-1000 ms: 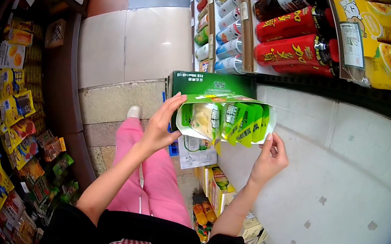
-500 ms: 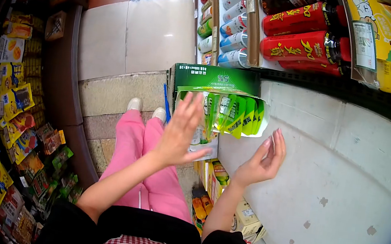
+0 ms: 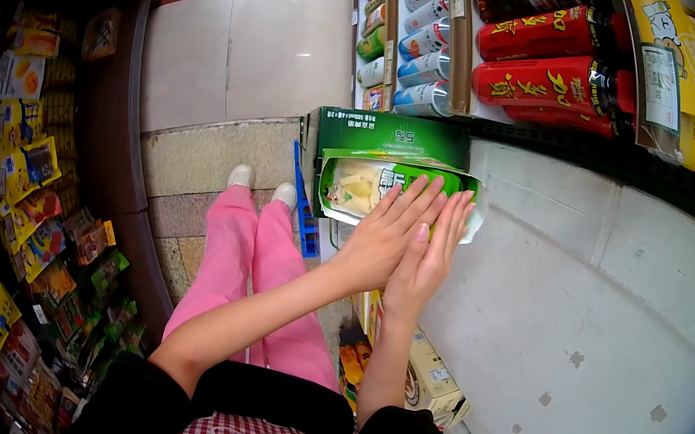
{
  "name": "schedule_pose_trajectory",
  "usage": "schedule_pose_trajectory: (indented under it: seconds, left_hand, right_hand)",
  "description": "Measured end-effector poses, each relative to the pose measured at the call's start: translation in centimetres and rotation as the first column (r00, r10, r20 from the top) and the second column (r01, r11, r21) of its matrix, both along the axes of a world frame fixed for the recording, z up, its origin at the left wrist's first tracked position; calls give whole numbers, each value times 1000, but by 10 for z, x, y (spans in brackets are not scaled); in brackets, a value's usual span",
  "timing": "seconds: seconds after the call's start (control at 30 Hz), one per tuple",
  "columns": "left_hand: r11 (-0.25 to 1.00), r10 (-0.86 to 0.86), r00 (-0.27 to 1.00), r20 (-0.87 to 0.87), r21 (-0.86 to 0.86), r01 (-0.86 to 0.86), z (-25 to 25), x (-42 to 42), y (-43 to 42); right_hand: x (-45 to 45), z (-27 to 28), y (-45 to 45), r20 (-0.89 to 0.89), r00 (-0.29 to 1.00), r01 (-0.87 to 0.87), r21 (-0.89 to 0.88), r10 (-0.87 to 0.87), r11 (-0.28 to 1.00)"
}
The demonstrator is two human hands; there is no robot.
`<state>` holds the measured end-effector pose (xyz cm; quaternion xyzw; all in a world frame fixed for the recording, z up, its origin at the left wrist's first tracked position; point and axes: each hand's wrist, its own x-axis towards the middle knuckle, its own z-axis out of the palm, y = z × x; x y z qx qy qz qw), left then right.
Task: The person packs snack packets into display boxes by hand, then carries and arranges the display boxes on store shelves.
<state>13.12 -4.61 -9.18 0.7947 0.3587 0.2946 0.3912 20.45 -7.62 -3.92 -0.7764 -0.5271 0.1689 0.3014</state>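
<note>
A green carton (image 3: 393, 138) with a torn-open front holds green snack packets (image 3: 357, 190), the front one showing a pale picture of food. My left hand (image 3: 389, 236) lies flat over the right part of the packets, fingers stretched out. Right beside it, my right hand (image 3: 425, 258) is held edge-on with straight fingers, its tips by the carton's right side. The two hands touch or overlap. Neither grips anything. The packets under my fingers are partly hidden.
A white freezer-like top (image 3: 581, 309) spans the right. Drink bottles (image 3: 550, 81) and cans (image 3: 424, 65) stand on shelves ahead. Bagged snacks (image 3: 21, 165) hang at left. A blue plastic piece (image 3: 304, 211) is beside the carton; boxes (image 3: 435, 382) sit below.
Both hands have come together over the carton, my left moving right and my right moving up and left. The packets, fanned upright before, now show a broad front face.
</note>
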Motion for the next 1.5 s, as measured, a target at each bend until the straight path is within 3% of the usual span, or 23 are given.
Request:
schedule_pose_trajectory:
  seconds: [0.2, 0.3, 0.4, 0.5, 0.6, 0.7, 0.77, 0.8, 0.87, 0.9, 1.03, 1.13, 1.23, 1.5]
  left_hand:
    - [998, 37, 996, 76, -43, -34, 3, -5, -3]
    - [999, 45, 999, -17, 6, -45, -1, -7, -1]
    - [1000, 21, 999, -29, 8, -21, -5, -5, 1]
    - [1000, 14, 1000, 18, -26, -13, -1, -9, 2]
    - [995, 24, 989, 148, -98, -10, 8, -31, 4]
    - [997, 66, 975, 212, 16, -71, -4, -72, 18]
    - [953, 257, 958, 123, 132, -273, -17, -87, 31]
    - [957, 267, 959, 95, 93, -276, -19, -92, 42]
    - [960, 278, 960, 34, 19, -279, -22, -98, 70]
    - [981, 194, 981, -12, 28, -194, -21, -98, 84]
    - [993, -77, 984, -159, 74, 89, -20, -84, 128]
    - [975, -179, 957, -226, 90, 204, -12, -73, 140]
    - [960, -240, 938, -249, 79, 267, -6, -67, 145]
    - [919, -290, 896, -335, 163, 359, 6, -63, 145]
  right_hand:
    - [-3, 4, -1, -31, 997, 69, 77, -67, 995]
    - [-4, 1, -4, 104, 994, 31, -64, -24, 997]
    - [-5, -7, -5, 161, 987, 12, -87, 2, 996]
    - [-2, -2, -6, 106, 994, 18, -74, -10, 997]
    - [-11, 3, -18, -133, 974, 215, 286, -184, 934]
    - [-16, 1, -39, -318, 862, 492, 335, -395, 804]
    - [-19, -8, -50, -495, 734, 589, 123, -465, 799]
    - [-21, -13, -54, -569, 652, 615, 10, -501, 788]
    - [-28, -26, -52, -577, 646, 558, -89, -500, 825]
    - [-31, -32, -51, -581, 642, 526, -140, -500, 839]
    - [-36, -55, -39, -361, 766, 516, -148, -532, 844]
    - [-41, -53, -30, -147, 884, 446, -23, -445, 895]
    - [-48, -51, -26, -174, 866, 466, -59, -469, 883]
    - [-68, -53, -18, 40, 834, 552, -41, -551, 833]
